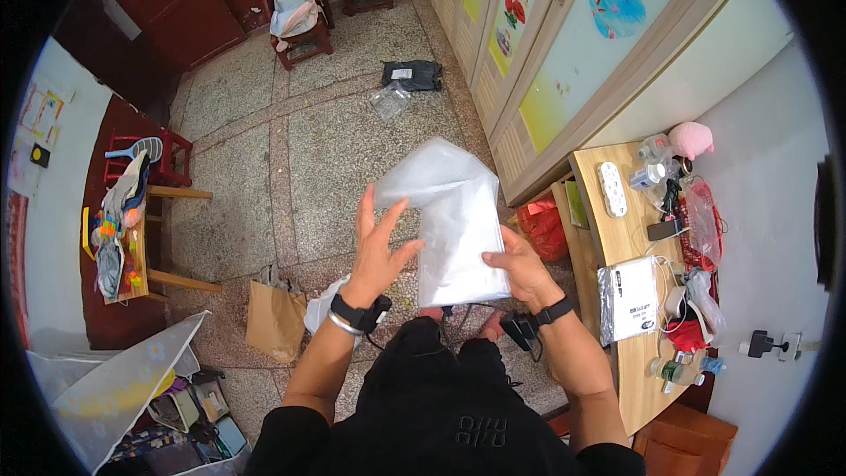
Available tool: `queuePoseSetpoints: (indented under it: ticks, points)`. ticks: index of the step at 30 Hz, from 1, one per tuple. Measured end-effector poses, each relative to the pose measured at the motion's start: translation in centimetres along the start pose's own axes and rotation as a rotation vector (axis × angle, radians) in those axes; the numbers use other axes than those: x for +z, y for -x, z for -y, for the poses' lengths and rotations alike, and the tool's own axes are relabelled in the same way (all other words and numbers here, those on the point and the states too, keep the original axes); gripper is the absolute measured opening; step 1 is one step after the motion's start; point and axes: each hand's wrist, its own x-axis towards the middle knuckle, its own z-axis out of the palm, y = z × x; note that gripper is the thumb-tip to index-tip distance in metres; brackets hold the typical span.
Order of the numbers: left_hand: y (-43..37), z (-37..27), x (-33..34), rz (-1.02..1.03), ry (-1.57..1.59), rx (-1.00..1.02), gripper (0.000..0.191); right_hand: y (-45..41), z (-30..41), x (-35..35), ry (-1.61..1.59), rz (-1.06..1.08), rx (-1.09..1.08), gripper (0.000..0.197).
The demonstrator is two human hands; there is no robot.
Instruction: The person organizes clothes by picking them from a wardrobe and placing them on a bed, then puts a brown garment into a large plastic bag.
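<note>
A folded sheet of clear plastic, perhaps a bag, hangs in front of my body over the floor. My right hand pinches its lower right edge, thumb on top and fingers behind. The upper part of the plastic fans out loosely to the left and away from me. My left hand is at the left side of the plastic with fingers spread. Its fingertips are close to the plastic's edge; I cannot tell whether they touch it.
On the right, a wooden desk carries a power strip, a packaged item and bottles. A brown paper bag stands on the floor at left. A black package and clear plastic packaging lie ahead, beside tall cabinets.
</note>
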Motion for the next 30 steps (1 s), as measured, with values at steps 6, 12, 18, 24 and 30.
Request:
queuePoseSetpoints:
  ticks: [6,12,18,24,30]
  points:
    - [-1.7,4.3,0.4,-0.045,0.348,-0.307,0.095,2.5,1.2,0.3,0.038,0.100,0.049,0.053]
    - [-1.6,3.6,1.4,0.188,1.264,-0.768,0.076,2.8,0.9,-1.2,0.103,0.140,0.054,0.050]
    - [-0.6,2.1,2.5,0.268,1.421,-0.554,0.033,2.0,0.5,-3.6,0.189,0.111,0.035,0.050]
    - [-0.3,-1.8,0.5,-0.050,0.995,-0.348,0.015,-0.3,-1.2,-4.7,0.322,0.023,-0.074,0.076]
    - [1.5,-7.4,-1.9,-0.153,0.778,-0.109,0.008,-0.3,-0.5,-2.5,0.528,0.047,-0.226,0.068]
